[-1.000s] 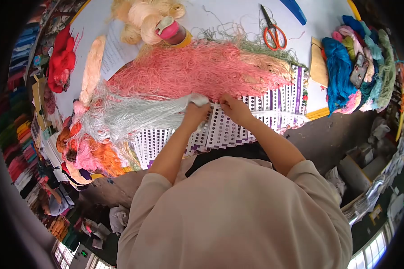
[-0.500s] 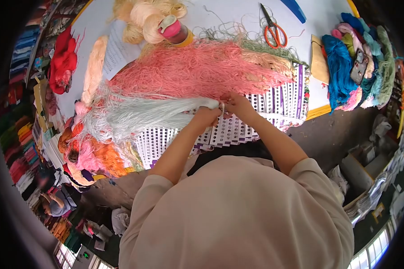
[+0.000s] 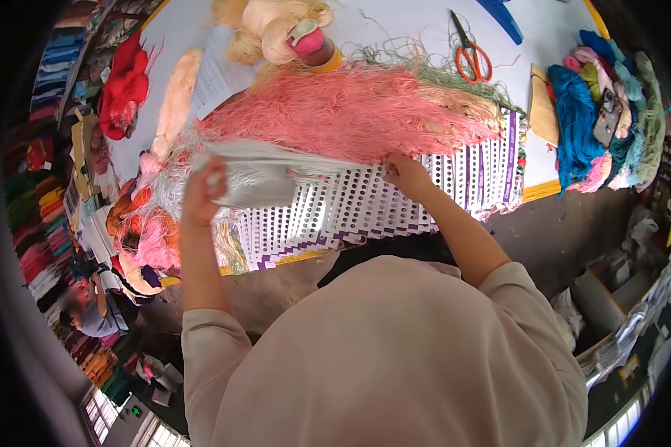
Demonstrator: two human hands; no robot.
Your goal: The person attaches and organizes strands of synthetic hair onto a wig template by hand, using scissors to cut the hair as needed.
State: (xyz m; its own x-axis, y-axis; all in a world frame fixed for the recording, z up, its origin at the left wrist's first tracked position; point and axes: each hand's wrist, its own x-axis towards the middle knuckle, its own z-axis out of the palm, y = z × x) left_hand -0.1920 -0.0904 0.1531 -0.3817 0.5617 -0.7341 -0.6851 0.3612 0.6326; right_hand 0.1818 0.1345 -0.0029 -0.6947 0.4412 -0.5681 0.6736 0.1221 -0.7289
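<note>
A bundle of pale white thread (image 3: 265, 175), partly smeared by motion, stretches between my two hands over the row of punched white thread cards (image 3: 350, 201). My left hand (image 3: 203, 192) is curled closed at the bundle's left end, slightly blurred. Strands run rightward to my right hand (image 3: 408, 179), whose fingers are pinched together on their thin end at the lower edge of the pink threads (image 3: 328, 112). Those pink threads lie spread across the cards, just beyond both hands. Looser whitish threads (image 3: 173, 179) lie behind my left hand.
Orange-handled scissors (image 3: 473, 61) lie at the back right, near a blue tool (image 3: 502, 18). Cream skeins (image 3: 272, 30) and a thread cone (image 3: 312, 45) stand at the back. Red (image 3: 124, 89) and teal skeins (image 3: 572, 112) flank the table. A person (image 3: 101, 316) is at far left.
My left hand has moved far left from beside my right hand, drawing the white thread out with it. The right hand stays near the pink threads. The view has shifted slightly.
</note>
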